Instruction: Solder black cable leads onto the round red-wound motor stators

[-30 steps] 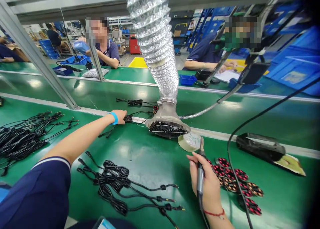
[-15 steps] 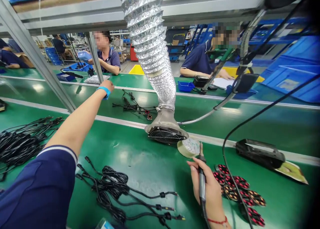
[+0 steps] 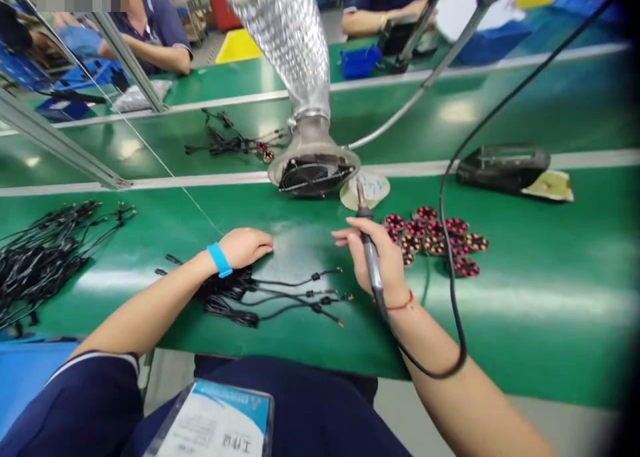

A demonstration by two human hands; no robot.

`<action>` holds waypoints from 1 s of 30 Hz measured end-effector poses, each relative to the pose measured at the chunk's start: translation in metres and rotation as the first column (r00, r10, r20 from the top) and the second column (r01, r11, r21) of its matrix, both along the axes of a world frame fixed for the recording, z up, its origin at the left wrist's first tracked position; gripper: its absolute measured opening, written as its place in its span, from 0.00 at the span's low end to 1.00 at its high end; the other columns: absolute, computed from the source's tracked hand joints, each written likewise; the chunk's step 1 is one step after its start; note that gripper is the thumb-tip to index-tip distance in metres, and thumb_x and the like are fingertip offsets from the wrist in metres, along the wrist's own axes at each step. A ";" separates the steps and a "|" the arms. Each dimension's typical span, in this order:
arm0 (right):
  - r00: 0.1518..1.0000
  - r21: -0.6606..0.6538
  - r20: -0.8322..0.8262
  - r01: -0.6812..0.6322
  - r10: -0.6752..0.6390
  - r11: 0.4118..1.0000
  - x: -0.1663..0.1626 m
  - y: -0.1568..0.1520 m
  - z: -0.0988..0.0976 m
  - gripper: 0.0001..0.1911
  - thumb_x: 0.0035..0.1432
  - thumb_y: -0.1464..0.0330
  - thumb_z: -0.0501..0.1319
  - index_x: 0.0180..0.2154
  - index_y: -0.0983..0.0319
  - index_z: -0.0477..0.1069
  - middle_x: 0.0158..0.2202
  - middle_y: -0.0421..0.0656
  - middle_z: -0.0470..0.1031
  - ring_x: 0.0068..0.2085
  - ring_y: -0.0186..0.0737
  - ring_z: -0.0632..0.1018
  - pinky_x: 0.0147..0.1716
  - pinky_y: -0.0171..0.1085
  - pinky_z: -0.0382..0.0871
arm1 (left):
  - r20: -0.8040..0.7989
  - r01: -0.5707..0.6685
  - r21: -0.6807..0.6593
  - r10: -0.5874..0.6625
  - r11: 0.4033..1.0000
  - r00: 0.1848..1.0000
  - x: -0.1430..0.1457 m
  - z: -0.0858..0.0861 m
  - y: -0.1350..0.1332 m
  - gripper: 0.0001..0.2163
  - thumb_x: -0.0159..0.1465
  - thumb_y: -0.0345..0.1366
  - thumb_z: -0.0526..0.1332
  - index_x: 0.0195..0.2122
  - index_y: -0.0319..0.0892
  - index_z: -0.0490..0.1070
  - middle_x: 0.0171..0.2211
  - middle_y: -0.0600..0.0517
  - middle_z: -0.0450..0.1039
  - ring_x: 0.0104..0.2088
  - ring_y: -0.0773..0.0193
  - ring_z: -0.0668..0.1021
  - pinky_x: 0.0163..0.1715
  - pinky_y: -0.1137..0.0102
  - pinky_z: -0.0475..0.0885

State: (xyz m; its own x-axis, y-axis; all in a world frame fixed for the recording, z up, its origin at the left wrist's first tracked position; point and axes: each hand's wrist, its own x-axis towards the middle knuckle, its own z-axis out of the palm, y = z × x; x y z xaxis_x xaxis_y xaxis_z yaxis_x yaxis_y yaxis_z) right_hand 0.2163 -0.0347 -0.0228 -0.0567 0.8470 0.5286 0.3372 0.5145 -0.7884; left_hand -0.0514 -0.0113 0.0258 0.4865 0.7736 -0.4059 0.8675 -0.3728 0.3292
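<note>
My right hand grips a soldering iron, its tip pointing up and away near a round pale container. My left hand, with a blue wristband, is closed, fingertips pressed together above a bundle of black cables. A thin solder wire slants down from the upper left to this hand; its end is hidden. Right of the iron lie several small round coils with red or copper windings. The cables' free ends point right, between my hands.
A fume extraction hood hangs from a silver duct beyond my hands. A large cable pile lies left. The iron's black cord loops over my right forearm. A black holder stands back right. Two co-workers sit across the bench.
My left hand has come back from far across the bench to above the cable bundle, with the solder wire trailing to it. My right hand still holds the soldering iron. The view has tilted down.
</note>
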 end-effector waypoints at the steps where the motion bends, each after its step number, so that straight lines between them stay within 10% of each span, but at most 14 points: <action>1: 1.000 -0.012 0.000 -0.006 0.006 1.000 -0.001 0.000 -0.001 0.11 0.66 0.65 0.56 0.49 0.58 0.67 0.37 0.42 0.81 0.31 0.37 0.82 0.35 0.39 0.79 | 0.004 0.019 0.017 -0.019 1.000 1.000 0.013 -0.002 -0.001 0.14 0.68 0.37 0.50 0.41 0.41 0.75 0.46 0.45 0.78 0.47 0.53 0.77 0.47 0.64 0.67; 10: 0.999 -0.041 0.032 -0.037 0.039 0.998 -0.016 -0.007 0.002 0.16 0.59 0.67 0.60 0.50 0.57 0.63 0.39 0.41 0.78 0.36 0.36 0.80 0.41 0.39 0.77 | 0.424 -0.137 0.226 0.029 0.964 0.905 0.081 0.006 -0.008 0.08 0.65 0.33 0.55 0.32 0.39 0.73 0.27 0.53 0.75 0.28 0.66 0.73 0.30 0.72 0.63; 19: 0.971 -0.110 -0.153 -0.200 0.182 0.974 -0.025 -0.012 -0.002 0.19 0.58 0.69 0.62 0.51 0.54 0.62 0.34 0.36 0.76 0.34 0.35 0.79 0.36 0.36 0.76 | 0.710 -0.249 -0.011 0.182 0.969 0.680 0.055 0.008 -0.019 0.08 0.61 0.36 0.57 0.28 0.38 0.69 0.20 0.57 0.66 0.22 0.72 0.68 0.26 0.75 0.62; 30: 0.957 -0.199 -0.228 -0.228 0.181 0.953 -0.037 -0.031 0.007 0.16 0.60 0.63 0.63 0.49 0.54 0.64 0.31 0.35 0.74 0.29 0.33 0.78 0.33 0.37 0.78 | 0.731 -0.205 0.000 0.140 0.979 0.668 0.041 0.012 -0.026 0.07 0.62 0.34 0.58 0.28 0.38 0.70 0.21 0.57 0.68 0.24 0.71 0.69 0.27 0.75 0.64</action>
State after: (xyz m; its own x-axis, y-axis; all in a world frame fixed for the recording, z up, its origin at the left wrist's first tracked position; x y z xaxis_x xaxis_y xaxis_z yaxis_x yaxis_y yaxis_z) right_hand 0.1789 -0.0656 -0.0156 -0.1513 0.9253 0.3479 0.0621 0.3601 -0.9308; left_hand -0.0103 -0.0377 0.0375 0.4568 0.8860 0.0792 0.4201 -0.2933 0.8588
